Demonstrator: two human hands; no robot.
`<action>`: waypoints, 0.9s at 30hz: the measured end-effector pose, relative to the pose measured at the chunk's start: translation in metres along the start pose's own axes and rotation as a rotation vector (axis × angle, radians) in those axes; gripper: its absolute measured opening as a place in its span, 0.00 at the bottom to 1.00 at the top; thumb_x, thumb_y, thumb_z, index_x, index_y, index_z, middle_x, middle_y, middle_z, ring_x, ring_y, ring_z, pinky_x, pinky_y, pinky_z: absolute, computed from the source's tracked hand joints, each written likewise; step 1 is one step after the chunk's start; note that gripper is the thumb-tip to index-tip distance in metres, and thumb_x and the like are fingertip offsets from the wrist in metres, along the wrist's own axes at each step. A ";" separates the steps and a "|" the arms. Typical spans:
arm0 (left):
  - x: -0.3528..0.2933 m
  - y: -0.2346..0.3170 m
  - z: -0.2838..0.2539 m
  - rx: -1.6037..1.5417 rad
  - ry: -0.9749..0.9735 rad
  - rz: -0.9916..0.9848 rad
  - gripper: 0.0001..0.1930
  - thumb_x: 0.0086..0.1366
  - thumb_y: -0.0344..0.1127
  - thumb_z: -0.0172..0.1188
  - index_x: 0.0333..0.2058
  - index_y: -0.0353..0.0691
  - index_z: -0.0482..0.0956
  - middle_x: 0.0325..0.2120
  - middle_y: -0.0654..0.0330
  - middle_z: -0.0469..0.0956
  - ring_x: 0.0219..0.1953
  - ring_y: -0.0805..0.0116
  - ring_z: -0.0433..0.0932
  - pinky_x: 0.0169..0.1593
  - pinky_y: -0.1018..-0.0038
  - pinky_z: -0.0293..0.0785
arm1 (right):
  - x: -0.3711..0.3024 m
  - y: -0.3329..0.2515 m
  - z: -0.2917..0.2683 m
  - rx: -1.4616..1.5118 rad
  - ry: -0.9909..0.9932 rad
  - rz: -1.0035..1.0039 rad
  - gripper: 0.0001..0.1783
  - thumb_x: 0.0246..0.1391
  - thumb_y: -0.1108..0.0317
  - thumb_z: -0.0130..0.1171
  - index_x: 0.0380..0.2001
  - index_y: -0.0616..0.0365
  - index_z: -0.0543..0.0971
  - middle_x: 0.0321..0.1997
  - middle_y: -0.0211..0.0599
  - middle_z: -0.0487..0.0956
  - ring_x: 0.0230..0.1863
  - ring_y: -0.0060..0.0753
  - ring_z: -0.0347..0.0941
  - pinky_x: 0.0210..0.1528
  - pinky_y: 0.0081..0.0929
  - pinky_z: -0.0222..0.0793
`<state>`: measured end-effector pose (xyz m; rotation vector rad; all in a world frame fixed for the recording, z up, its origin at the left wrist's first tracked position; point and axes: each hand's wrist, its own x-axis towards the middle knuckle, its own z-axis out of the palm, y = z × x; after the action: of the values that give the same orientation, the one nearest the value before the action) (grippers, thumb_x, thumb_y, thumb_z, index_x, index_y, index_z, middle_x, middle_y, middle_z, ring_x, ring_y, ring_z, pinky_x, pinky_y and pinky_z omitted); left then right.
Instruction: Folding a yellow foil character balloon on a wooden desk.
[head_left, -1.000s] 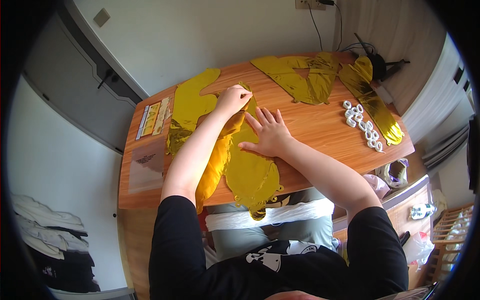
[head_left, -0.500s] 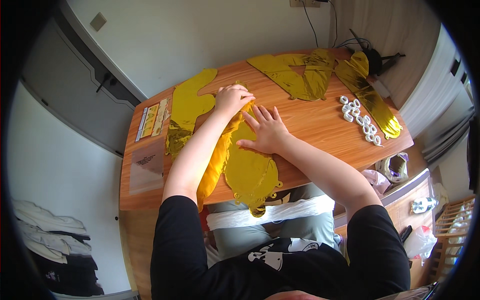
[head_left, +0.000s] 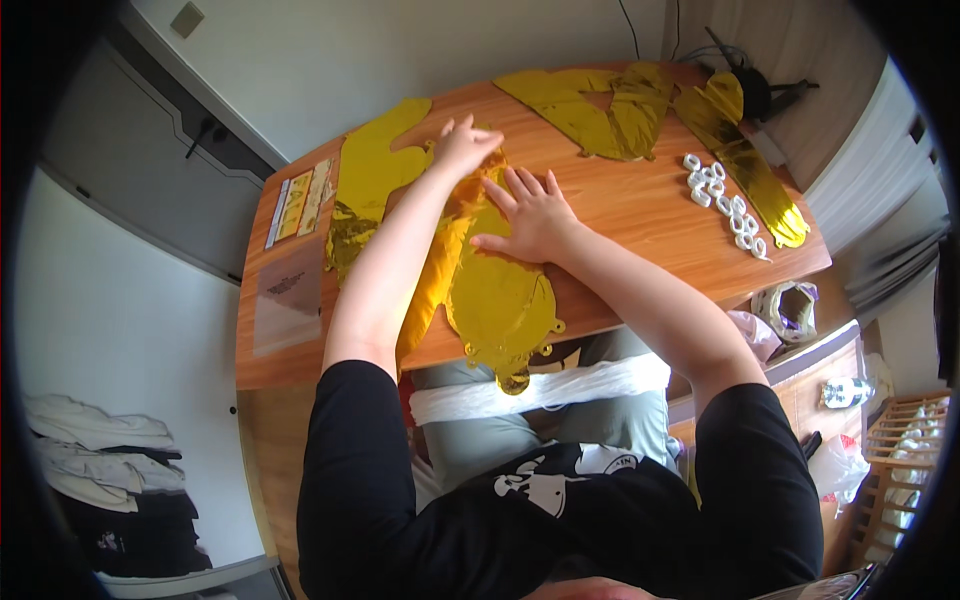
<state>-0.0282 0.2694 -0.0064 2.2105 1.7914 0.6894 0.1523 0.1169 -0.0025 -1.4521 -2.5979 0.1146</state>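
Observation:
My right hand [head_left: 540, 222] lies flat with fingers spread on a deflated gold foil balloon [head_left: 500, 295], whose lower tip hangs over the table's near edge. My left hand [head_left: 462, 150] is at that balloon's far end, its fingers apart and raised. Beneath the left hand and along the left forearm runs a wrinkled orange-gold strip [head_left: 435, 280]; whether it belongs to the balloon I cannot tell. To the left, partly behind my forearm, lies another flat gold foil balloon [head_left: 365, 170].
More flat gold balloons lie at the back [head_left: 575, 105] and right [head_left: 765, 190] of the wooden table [head_left: 620, 250]. Several small white rolls [head_left: 722, 205] sit near the right one. A clear sheet [head_left: 285, 310] and a printed card [head_left: 300, 205] are at left. A white bundle [head_left: 590, 388] crosses my lap.
My left hand's fingers have lifted and spread from the far end of the balloon. The right hand stays flat on the foil. The whole view has shifted slightly, so the table sits higher.

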 end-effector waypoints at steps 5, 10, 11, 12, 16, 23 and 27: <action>-0.031 0.021 -0.006 -0.324 0.249 0.426 0.17 0.70 0.51 0.59 0.50 0.52 0.87 0.67 0.47 0.69 0.68 0.41 0.65 0.72 0.52 0.57 | 0.000 0.006 0.002 -0.019 -0.001 0.015 0.61 0.52 0.14 0.39 0.78 0.46 0.51 0.80 0.54 0.50 0.81 0.53 0.41 0.78 0.60 0.36; -0.135 0.064 -0.041 -0.014 0.162 0.958 0.06 0.62 0.40 0.66 0.28 0.50 0.83 0.49 0.66 0.81 0.54 0.58 0.75 0.60 0.61 0.64 | 0.004 0.020 0.001 -0.079 -0.118 0.004 0.53 0.60 0.24 0.41 0.78 0.44 0.48 0.82 0.50 0.46 0.83 0.50 0.37 0.79 0.59 0.32; -0.151 0.062 -0.045 -0.012 0.093 0.979 0.04 0.60 0.42 0.69 0.29 0.53 0.86 0.54 0.69 0.79 0.59 0.59 0.72 0.63 0.60 0.60 | 0.002 0.015 -0.002 -0.151 -0.138 0.009 0.52 0.62 0.30 0.44 0.79 0.43 0.44 0.83 0.49 0.43 0.83 0.50 0.36 0.79 0.59 0.32; -0.162 0.062 -0.045 -0.010 0.091 0.973 0.04 0.60 0.42 0.69 0.29 0.53 0.86 0.54 0.69 0.79 0.59 0.59 0.72 0.63 0.60 0.60 | 0.003 0.011 -0.003 -0.148 -0.140 0.004 0.52 0.62 0.30 0.44 0.79 0.43 0.44 0.83 0.49 0.43 0.83 0.50 0.36 0.79 0.59 0.32; -0.180 0.060 -0.044 0.096 -0.091 1.003 0.13 0.57 0.49 0.70 0.39 0.57 0.91 0.64 0.67 0.73 0.66 0.59 0.63 0.67 0.58 0.55 | 0.003 0.007 -0.004 -0.234 -0.159 -0.021 0.54 0.60 0.29 0.46 0.79 0.42 0.39 0.83 0.49 0.42 0.83 0.51 0.36 0.79 0.59 0.32; -0.187 0.066 -0.040 0.110 -0.189 0.936 0.15 0.59 0.53 0.69 0.41 0.55 0.90 0.71 0.68 0.63 0.73 0.56 0.52 0.73 0.53 0.50 | 0.003 0.006 -0.002 -0.142 -0.130 0.011 0.56 0.59 0.28 0.46 0.79 0.42 0.39 0.83 0.50 0.42 0.83 0.52 0.36 0.79 0.61 0.33; -0.193 0.067 -0.039 0.090 -0.213 0.946 0.17 0.61 0.53 0.68 0.44 0.55 0.90 0.73 0.67 0.59 0.74 0.53 0.50 0.73 0.51 0.49 | 0.006 0.008 -0.001 -0.157 -0.132 0.001 0.55 0.60 0.29 0.46 0.79 0.41 0.38 0.83 0.50 0.42 0.83 0.52 0.36 0.79 0.61 0.34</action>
<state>-0.0185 0.0624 0.0145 3.0090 0.6074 0.4729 0.1563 0.1260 -0.0022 -1.5469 -2.7674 0.0070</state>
